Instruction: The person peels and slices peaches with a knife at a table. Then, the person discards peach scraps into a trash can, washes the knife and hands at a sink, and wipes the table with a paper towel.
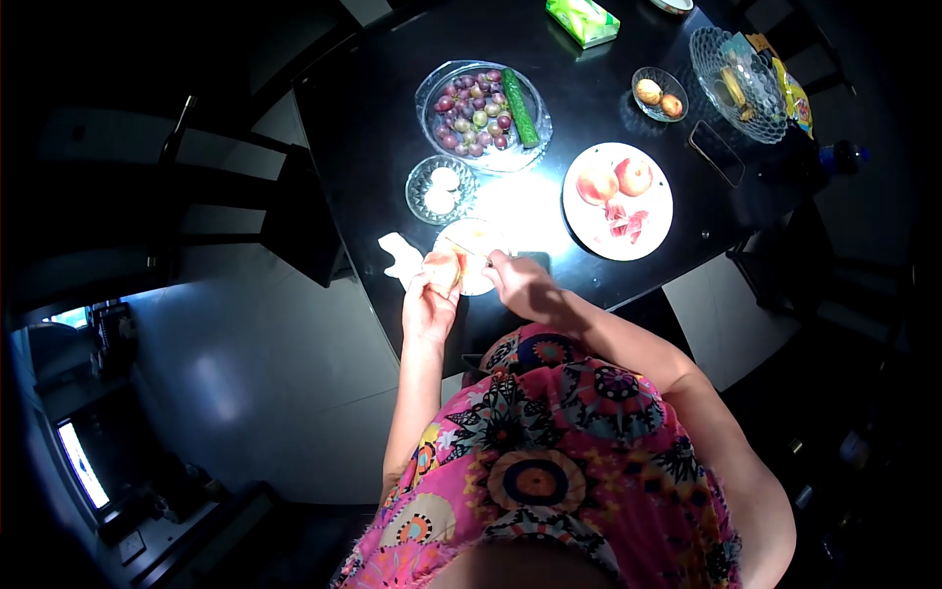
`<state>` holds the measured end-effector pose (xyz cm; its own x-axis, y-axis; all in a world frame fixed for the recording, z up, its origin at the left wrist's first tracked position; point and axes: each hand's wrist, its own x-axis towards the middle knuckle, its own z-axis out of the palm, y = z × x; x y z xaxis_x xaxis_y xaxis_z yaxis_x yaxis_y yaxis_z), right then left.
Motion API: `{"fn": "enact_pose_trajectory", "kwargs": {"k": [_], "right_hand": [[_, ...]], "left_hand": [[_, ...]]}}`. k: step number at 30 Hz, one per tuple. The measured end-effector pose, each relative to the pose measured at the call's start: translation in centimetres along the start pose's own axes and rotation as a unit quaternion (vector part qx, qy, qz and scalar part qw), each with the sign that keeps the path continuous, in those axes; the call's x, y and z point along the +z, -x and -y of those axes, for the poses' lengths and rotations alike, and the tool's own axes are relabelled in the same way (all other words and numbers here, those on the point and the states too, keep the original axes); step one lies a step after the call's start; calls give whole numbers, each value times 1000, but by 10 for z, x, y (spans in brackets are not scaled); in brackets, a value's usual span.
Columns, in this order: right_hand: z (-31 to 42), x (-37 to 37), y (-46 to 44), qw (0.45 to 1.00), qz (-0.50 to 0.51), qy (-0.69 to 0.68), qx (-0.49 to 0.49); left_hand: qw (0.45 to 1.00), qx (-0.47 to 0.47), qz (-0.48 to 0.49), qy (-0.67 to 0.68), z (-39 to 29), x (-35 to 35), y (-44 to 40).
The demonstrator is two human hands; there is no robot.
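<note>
Near the table's front edge, my left hand (430, 306) holds a peach (442, 271) between thumb and fingers. Just to its right, my right hand (522, 285) is closed around something small at its fingertips, too small and bright to make out. Beneath the peach and between the hands lies a small white plate (477, 232), partly covered. A crumpled white tissue (397, 257) rests left of that plate. On a larger white plate (585, 236) at the right sit whole peaches (634, 177) and red peel pieces (626, 224).
Behind my hands stand a glass bowl (412, 194) with white round items and a large bowl (428, 96) with grapes and a cucumber. Farther right are a small fruit bowl (643, 110), a phone (717, 152), a patterned glass bowl (708, 59) and a green tissue pack (584, 22).
</note>
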<state>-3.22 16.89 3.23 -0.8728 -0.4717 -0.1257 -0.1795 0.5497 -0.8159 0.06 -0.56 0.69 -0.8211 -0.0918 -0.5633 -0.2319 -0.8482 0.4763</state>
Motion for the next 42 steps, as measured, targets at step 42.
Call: {"fn": "enact_pose_trajectory", "kwargs": {"k": [42], "right_hand": [[-30,26,-2,998,-36,9,-54]], "left_hand": [[999,18,8,47,0,10,0]]}}
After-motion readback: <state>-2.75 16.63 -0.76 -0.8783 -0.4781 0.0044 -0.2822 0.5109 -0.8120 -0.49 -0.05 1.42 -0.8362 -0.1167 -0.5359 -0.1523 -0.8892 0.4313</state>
